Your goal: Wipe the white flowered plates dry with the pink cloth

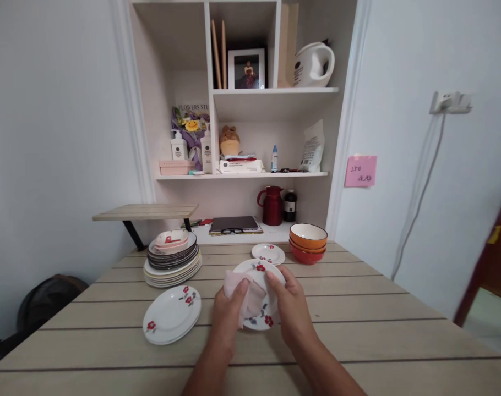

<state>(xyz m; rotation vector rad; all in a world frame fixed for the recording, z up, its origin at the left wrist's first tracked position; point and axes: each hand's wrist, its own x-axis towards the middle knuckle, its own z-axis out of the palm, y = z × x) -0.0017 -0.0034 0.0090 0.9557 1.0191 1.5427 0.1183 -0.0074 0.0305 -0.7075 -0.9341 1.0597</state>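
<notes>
A white plate with red flowers point(259, 323) is held up over the table, tilted toward me. My right hand point(292, 302) grips its right edge, thumb on the face and fingers behind. My left hand point(230, 302) pinches a pale pink cloth or tissue point(252, 297) against the plate's left side; the fingers behind are hidden. Left of my hands lies a short stack of matching flowered plates point(170, 313). Just beyond the held plate sit smaller flowered plates point(268, 253).
At the back left stands a tall stack of plates point(174, 272) topped by small pink-rimmed dishes point(171, 240). Orange and red bowls point(308, 236) are stacked at the back right. A small raised shelf point(147, 211), a laptop point(234, 224) and a red thermos jug point(272, 206) lie beyond.
</notes>
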